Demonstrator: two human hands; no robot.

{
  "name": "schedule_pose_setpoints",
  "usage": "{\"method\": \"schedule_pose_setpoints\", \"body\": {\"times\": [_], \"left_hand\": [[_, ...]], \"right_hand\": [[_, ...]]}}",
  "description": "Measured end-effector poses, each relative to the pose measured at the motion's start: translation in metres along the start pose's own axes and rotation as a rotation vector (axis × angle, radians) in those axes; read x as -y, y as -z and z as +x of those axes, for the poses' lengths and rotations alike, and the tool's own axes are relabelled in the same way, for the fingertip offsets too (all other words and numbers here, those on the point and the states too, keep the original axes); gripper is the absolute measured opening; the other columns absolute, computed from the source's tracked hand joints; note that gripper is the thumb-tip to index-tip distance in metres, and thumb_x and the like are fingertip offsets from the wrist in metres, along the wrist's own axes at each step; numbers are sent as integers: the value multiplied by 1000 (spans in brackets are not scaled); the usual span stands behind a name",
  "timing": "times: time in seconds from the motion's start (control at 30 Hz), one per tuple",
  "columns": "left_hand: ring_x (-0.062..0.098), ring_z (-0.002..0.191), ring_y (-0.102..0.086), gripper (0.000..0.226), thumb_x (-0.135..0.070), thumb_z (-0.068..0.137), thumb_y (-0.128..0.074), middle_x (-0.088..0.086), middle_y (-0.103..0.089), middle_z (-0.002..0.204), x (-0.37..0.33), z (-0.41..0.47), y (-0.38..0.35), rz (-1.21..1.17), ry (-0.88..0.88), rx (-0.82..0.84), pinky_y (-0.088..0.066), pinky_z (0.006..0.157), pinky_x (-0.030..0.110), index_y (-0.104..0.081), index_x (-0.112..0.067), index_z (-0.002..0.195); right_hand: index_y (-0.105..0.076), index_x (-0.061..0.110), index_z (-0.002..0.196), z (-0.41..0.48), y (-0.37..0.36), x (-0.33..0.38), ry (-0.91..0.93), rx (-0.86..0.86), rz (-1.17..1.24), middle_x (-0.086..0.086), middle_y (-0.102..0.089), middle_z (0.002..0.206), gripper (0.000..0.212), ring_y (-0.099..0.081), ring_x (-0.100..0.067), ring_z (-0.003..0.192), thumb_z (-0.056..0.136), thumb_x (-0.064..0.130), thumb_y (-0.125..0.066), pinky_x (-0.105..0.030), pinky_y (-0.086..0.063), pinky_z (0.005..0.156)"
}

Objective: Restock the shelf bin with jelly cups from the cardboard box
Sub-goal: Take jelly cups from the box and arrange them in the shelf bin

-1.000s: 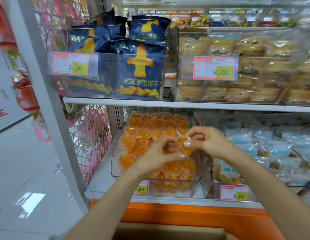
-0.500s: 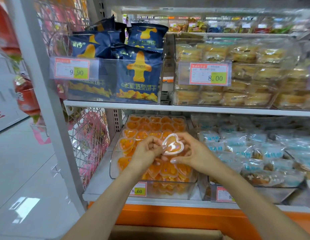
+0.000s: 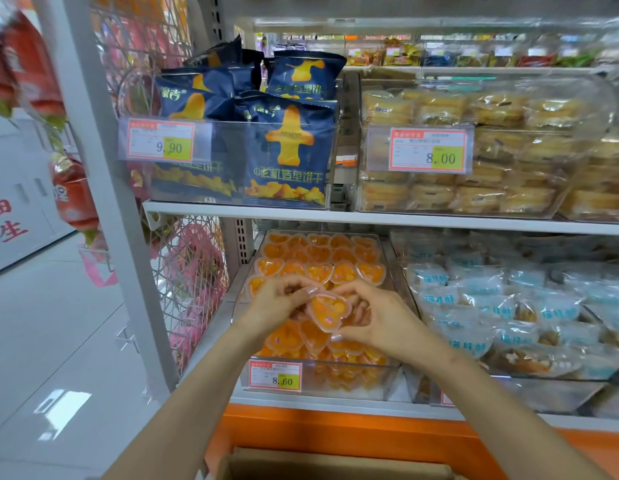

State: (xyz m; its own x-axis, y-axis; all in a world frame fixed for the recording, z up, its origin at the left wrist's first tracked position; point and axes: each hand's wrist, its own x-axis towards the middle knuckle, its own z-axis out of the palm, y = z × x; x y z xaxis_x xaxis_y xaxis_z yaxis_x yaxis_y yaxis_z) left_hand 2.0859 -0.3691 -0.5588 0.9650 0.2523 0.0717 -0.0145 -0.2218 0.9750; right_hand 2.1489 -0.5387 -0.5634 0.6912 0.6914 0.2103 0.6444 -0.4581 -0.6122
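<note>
A clear shelf bin on the lower shelf holds several heart-shaped orange jelly cups. Over the front half of the bin, one heart-shaped jelly cup lies flat between both hands. My left hand pinches its left edge with thumb and fingers. My right hand grips its right side, thumb under the front edge. The top edge of the cardboard box shows at the bottom of the view, below my forearms; its inside is hidden.
An upper shelf board hangs just above the bin. Blue-and-white snack packets fill the bin to the right. Blue biscuit bags and wrapped cakes sit above. A white upright post and wire rack stand at left.
The cup, held tilted up toward me half a second ago, now lies flatter and lower over the bin's front cups. Both hands stay on it.
</note>
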Motion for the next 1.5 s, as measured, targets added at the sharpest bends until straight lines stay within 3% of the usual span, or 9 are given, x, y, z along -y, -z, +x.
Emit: {"method": "schedule_pose_setpoints", "body": {"times": [0.13,0.3,0.5,0.67,0.8,1.1,1.23,1.33,1.5], "left_hand": [[-5,51,-57,16,1,83,-64,3,-61,75,2,-3,-5,-94,23,-54,-45,47,11,-62,-1,99],[0,60,-58,19,2,82,-65,-3,-63,78,7,-3,-4,-92,82,-25,-45,54,13,-64,-12,95],[1,57,-59,20,3,85,-61,4,-61,79,2,-6,4,22,63,-44,-42,48,8,-60,-3,104],[20,79,-61,9,-20,87,-63,-2,-60,82,8,-2,40,510,-85,-307,-50,71,31,-62,-14,95],[14,78,-54,15,-21,90,-58,-3,-60,85,12,-3,60,730,-101,-374,-39,64,25,-63,-11,101],[15,81,-53,16,-23,90,-59,-4,-58,84,15,1,68,765,-125,-386,-41,67,26,-62,-11,101],[16,83,-57,15,-23,91,-58,-3,-62,89,14,2,65,780,-133,-379,-43,67,26,-63,-12,101],[18,85,-60,16,-22,90,-59,-3,-62,90,11,3,57,747,-167,-356,-45,68,26,-64,-13,102],[19,86,-59,17,-19,86,-63,-7,-57,88,8,7,20,730,-292,-250,-48,73,32,-62,-14,102]], "right_hand": [[-49,29,100,0,-10,0,-31,-97,-45,13,-60,82,52,-55,1,69,63,44,-82,-18,-46,62],[-39,36,133,4,-15,-2,-6,9,18,12,-53,74,79,-52,1,67,67,33,-83,-19,-42,67],[-47,39,121,8,-17,-2,-15,12,-23,10,-54,70,62,-53,-4,64,68,44,-79,-34,-49,66],[-49,41,117,22,-19,11,-34,-64,-166,15,-60,91,56,-56,-5,83,69,58,-72,-27,-45,70],[-50,31,127,58,-34,23,-4,-54,-352,5,-52,119,65,-45,-17,115,72,61,-67,-34,-36,96],[-50,32,133,85,-45,18,-50,61,-502,-4,-47,125,69,-37,-26,123,74,64,-64,-38,-27,99],[-36,32,144,80,-43,21,-40,96,-538,-4,-42,132,81,-33,-26,126,75,66,-62,-39,-25,103],[-33,35,144,69,-25,25,-21,22,-508,0,-44,129,81,-36,-23,125,75,67,-60,-37,-28,101],[-60,32,121,31,11,4,44,-298,-339,8,-50,94,41,-47,-16,98,83,47,-64,-31,-36,84]]}}
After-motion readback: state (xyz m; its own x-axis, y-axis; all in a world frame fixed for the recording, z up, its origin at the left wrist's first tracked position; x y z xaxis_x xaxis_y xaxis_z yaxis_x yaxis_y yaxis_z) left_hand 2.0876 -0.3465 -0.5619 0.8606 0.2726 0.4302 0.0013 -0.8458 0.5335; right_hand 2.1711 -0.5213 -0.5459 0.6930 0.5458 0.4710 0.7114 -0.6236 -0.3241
